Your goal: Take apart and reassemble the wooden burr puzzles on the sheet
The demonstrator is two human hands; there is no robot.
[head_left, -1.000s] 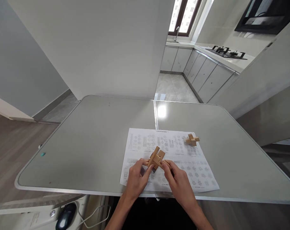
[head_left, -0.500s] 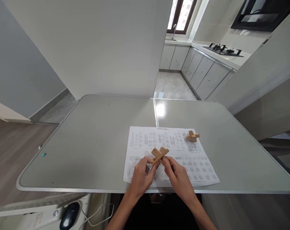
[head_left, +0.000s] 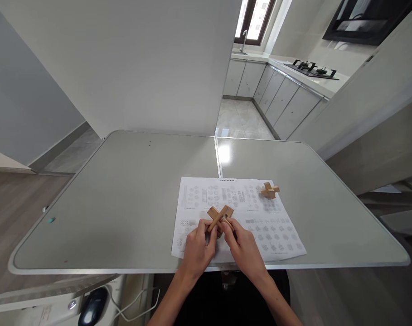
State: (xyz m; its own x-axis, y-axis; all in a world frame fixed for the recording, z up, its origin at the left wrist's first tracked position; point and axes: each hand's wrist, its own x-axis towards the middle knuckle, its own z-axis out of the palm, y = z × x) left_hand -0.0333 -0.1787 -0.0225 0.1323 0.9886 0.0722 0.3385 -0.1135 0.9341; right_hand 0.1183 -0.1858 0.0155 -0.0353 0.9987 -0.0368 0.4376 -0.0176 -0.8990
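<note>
Between my two hands is a wooden interlocking puzzle (head_left: pixel 220 216), its light brown bars crossing in an X. My left hand (head_left: pixel 199 244) pinches the left side of it, thumb and fingers closed on the wood. On the right side, my right hand (head_left: pixel 240 244) grips the puzzle too, fingertips close to the crossing. The lower part is hidden behind my fingers. Under both hands lies a white instruction sheet (head_left: pixel 273 251) printed with rows of small diagrams. A second wooden puzzle (head_left: pixel 270 191), several bars locked together, rests on the sheet's upper right corner.
The grey table (head_left: pixel 124 199) has a pale metal rim and a seam down its middle. A small teal piece (head_left: pixel 51 220) lies near its left edge. Below the table at left are a black computer mouse (head_left: pixel 93 305) and a white cable (head_left: pixel 138 312).
The puzzle in my hands has turned slightly, and its bars cross at a different angle. My right fingers have shifted on it. The whole view has moved a little.
</note>
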